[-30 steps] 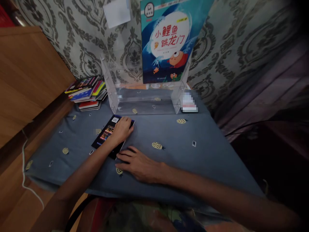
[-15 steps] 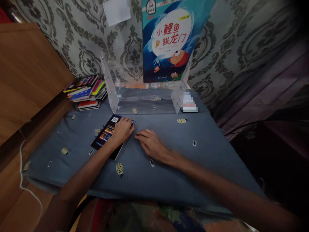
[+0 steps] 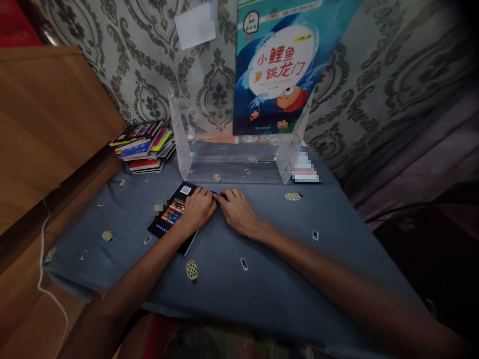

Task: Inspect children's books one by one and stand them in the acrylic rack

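Note:
A dark book (image 3: 172, 214) with a barcode and small colour pictures on its cover lies slanted on the cloth-covered table. Over its upper right part rests my left hand (image 3: 199, 207), fingers bent down on the cover and thumb by the right edge, gripping it. My right hand (image 3: 236, 209) is just beside it, fingers stretched leftward, and its fingertips reach the book's top right corner. Whether they pinch that corner is hard to see. Behind both hands stands a clear acrylic rack (image 3: 239, 172), with a large blue picture book (image 3: 275, 75) upright above its right part.
A stack of books (image 3: 144, 147) sits at the back left, beside a wooden cabinet (image 3: 56, 124). Right of the rack is a blurred-out item (image 3: 306, 168). The blue-grey tablecloth (image 3: 277, 284) has a pineapple print. A white cable (image 3: 42, 264) hangs at the left.
My right hand has come closer to the left one and now reaches the book's corner. My left hand stays on the book. The whole view has shifted slightly.

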A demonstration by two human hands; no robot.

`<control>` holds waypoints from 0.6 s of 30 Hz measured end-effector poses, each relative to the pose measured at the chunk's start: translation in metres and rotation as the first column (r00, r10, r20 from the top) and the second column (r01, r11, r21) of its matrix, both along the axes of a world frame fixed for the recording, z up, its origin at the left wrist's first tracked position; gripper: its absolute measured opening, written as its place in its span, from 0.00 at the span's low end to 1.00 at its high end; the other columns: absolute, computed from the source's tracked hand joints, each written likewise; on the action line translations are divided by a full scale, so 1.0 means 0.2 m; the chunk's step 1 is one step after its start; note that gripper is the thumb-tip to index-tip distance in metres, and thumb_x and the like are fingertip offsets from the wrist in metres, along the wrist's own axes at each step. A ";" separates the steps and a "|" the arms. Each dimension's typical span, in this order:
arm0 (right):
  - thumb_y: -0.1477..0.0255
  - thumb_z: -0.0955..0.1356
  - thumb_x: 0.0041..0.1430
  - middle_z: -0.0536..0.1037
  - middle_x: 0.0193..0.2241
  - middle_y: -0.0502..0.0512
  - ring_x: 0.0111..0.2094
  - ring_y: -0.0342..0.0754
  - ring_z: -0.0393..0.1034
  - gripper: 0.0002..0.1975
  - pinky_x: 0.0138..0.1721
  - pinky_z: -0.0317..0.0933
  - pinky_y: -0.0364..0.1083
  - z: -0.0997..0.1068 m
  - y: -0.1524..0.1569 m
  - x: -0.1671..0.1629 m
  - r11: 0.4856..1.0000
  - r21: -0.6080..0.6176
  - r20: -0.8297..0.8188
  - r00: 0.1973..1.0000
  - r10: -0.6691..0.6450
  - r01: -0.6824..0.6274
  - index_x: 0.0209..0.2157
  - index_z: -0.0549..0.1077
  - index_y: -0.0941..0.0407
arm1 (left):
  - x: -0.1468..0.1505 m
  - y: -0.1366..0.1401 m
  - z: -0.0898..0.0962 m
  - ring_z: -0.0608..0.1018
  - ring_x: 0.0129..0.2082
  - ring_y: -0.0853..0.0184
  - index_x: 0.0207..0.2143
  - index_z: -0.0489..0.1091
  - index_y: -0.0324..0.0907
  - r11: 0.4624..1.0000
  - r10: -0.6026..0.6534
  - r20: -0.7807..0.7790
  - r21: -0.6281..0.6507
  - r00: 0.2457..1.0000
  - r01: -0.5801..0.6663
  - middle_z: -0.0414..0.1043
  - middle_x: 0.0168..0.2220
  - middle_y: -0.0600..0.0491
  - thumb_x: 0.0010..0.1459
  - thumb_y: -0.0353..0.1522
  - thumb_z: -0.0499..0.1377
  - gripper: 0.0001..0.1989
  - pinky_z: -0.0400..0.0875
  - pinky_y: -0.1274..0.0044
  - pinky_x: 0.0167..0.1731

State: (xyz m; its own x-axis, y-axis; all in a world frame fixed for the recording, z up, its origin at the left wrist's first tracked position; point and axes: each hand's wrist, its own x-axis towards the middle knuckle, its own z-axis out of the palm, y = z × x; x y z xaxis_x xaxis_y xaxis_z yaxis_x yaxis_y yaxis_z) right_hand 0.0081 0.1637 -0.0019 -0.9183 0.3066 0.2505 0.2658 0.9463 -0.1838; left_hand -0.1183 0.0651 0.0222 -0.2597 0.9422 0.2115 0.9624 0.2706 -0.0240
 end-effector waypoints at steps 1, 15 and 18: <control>0.77 0.59 0.68 0.73 0.50 0.66 0.49 0.59 0.64 0.21 0.47 0.61 0.56 0.01 0.00 0.00 1.000 0.006 0.014 1.000 -0.002 0.002 0.60 0.70 0.57 | -0.01 0.00 0.00 0.76 0.46 0.54 0.38 0.72 0.40 1.000 -0.007 0.013 0.004 1.000 0.007 0.76 0.41 0.43 0.66 0.31 0.55 0.07 0.75 0.67 0.38; 0.65 0.60 0.71 0.75 0.51 0.63 0.51 0.59 0.65 0.19 0.50 0.62 0.57 -0.04 0.11 -0.13 0.990 0.137 -0.043 0.999 -0.020 0.026 0.59 0.70 0.53 | -0.33 -0.57 -0.14 0.68 0.64 0.54 0.60 0.66 0.43 0.983 -0.034 0.200 0.181 0.979 -0.003 0.66 0.63 0.43 0.70 0.41 0.51 0.21 0.65 0.56 0.60; 0.65 0.59 0.71 0.74 0.53 0.64 0.53 0.60 0.66 0.20 0.52 0.62 0.58 -0.02 0.11 -0.17 0.994 0.101 -0.003 0.999 -0.043 0.043 0.59 0.70 0.56 | -0.32 -0.60 -0.18 0.65 0.66 0.55 0.62 0.64 0.43 0.970 -0.037 0.246 0.241 0.968 -0.024 0.62 0.66 0.42 0.70 0.41 0.49 0.22 0.65 0.57 0.62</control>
